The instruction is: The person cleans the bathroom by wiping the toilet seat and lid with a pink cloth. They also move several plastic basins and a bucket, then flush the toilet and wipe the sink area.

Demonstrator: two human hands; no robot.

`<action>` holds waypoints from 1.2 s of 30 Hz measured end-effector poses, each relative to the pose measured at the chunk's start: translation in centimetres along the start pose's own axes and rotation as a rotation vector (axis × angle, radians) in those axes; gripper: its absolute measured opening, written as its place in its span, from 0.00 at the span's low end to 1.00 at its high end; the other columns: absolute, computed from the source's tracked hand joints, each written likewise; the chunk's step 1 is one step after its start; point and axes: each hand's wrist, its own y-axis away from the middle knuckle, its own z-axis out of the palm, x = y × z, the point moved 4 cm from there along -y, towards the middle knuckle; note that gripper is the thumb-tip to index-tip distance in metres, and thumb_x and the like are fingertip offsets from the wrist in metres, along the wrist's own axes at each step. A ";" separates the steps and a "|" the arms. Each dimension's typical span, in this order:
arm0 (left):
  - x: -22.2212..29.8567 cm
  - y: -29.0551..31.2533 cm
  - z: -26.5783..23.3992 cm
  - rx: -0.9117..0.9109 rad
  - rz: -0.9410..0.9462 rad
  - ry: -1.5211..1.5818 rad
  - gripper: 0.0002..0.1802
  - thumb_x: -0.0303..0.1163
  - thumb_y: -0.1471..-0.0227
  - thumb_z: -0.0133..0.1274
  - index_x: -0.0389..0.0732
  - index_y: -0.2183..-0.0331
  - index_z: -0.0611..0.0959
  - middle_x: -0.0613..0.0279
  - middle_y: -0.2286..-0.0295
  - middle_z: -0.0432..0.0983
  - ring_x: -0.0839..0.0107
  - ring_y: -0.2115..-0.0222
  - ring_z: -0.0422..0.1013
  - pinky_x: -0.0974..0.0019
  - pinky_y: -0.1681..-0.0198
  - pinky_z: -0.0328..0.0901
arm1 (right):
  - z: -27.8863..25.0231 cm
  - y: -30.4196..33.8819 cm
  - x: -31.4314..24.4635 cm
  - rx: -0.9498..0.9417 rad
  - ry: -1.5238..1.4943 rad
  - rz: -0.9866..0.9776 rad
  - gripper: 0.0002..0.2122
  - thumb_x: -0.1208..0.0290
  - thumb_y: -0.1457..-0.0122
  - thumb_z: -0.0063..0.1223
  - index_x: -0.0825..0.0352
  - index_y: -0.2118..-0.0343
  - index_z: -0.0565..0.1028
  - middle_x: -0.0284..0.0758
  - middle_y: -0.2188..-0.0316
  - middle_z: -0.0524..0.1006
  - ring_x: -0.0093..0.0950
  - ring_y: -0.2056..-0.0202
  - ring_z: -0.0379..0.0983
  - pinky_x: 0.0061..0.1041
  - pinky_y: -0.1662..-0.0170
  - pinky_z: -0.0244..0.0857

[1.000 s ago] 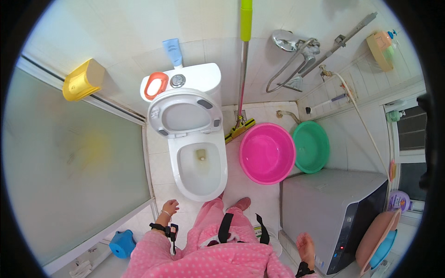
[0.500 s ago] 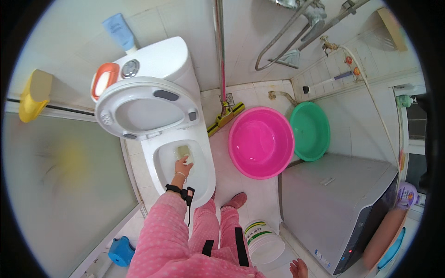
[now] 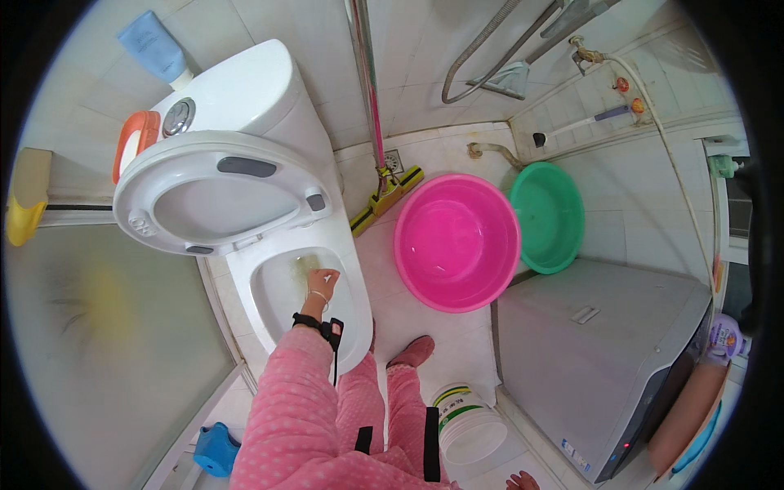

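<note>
Facing the person, the white toilet (image 3: 349, 282) stands open, left of a pink basin (image 3: 457, 243) and smaller green basin (image 3: 550, 214). Of 2 hands, the left hand (image 3: 322, 284) is over or in the bowl (image 3: 273, 296), fingers bent, hold unclear; the right hand (image 3: 523, 482) is cropped, its fingers unreadable.

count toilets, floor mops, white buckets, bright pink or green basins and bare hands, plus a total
Toilet: 1
Floor mop: 1
White bucket: 1
Basins: 2, pink basin and green basin
Hands: 2, left hand and right hand
Total: 7
</note>
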 end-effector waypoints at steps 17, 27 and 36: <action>-1.5 14.4 -10.1 -0.023 -0.242 -0.105 0.13 0.45 0.60 0.59 0.47 0.73 0.85 0.57 0.71 0.76 0.59 0.65 0.69 0.60 0.59 0.64 | 3.4 -4.2 -3.6 -0.168 0.163 -0.036 0.22 0.65 0.40 0.45 0.70 0.46 0.60 0.43 0.51 0.67 0.34 0.52 0.67 0.29 0.51 0.63; 1.9 0.2 0.2 0.177 -0.093 -0.121 0.20 0.38 0.65 0.63 0.51 0.63 0.82 0.52 0.63 0.70 0.54 0.62 0.67 0.57 0.56 0.62 | -2.7 -5.5 0.4 -0.042 0.164 -0.005 0.21 0.64 0.42 0.48 0.67 0.47 0.62 0.40 0.54 0.70 0.33 0.55 0.69 0.28 0.53 0.65; -0.7 3.3 -1.8 0.179 -0.068 -0.046 0.08 0.40 0.60 0.60 0.50 0.75 0.85 0.56 0.70 0.75 0.58 0.66 0.70 0.60 0.61 0.65 | -2.8 -5.6 1.4 -0.062 0.143 0.009 0.22 0.64 0.41 0.48 0.68 0.46 0.61 0.41 0.53 0.70 0.33 0.56 0.69 0.29 0.53 0.65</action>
